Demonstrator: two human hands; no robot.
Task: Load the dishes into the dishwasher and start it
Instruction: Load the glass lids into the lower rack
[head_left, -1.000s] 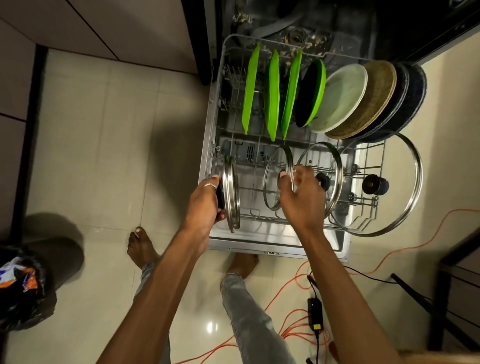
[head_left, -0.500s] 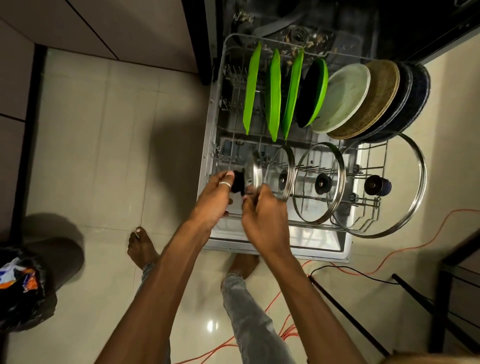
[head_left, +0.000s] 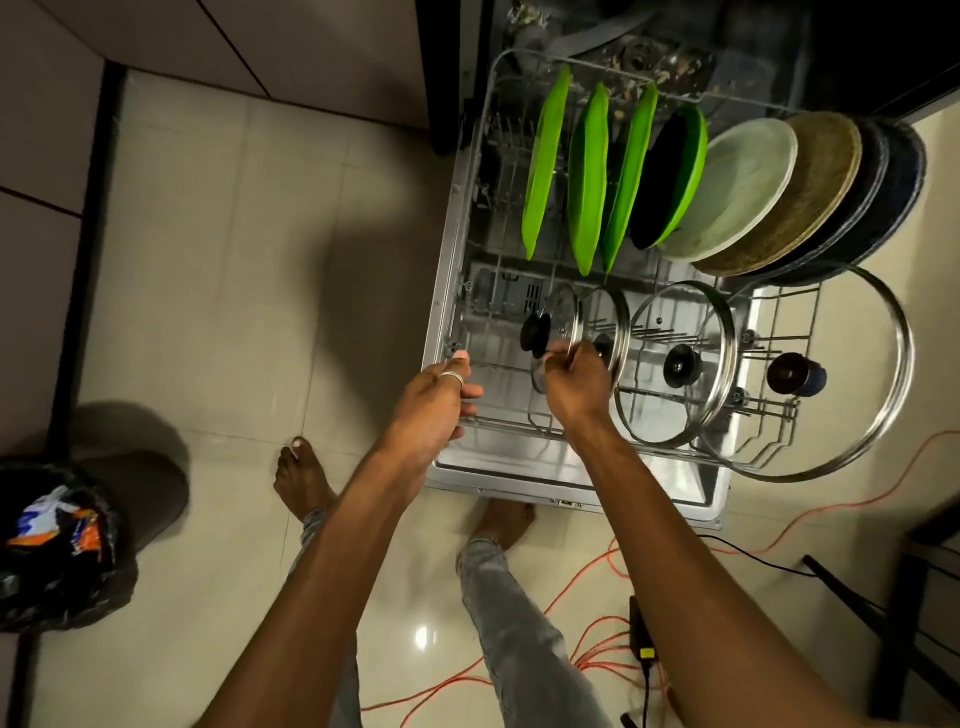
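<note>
Right hand (head_left: 574, 387) pinches the small steel-rimmed glass pot lid (head_left: 563, 332) upright, slotting it into the pulled-out wire dishwasher rack (head_left: 457, 312) at twelve o'clock; left hand (head_left: 434, 402), loosely curled and empty, steadies near its rail.

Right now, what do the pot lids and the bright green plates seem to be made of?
Pot lids, such as the largest one: clear glass, since the rack shows through, with shiny steel-looking rims and dark, probably plastic knobs. Green plates: likely plastic or melamine, given their uniform, vivid, matte colour.
</note>
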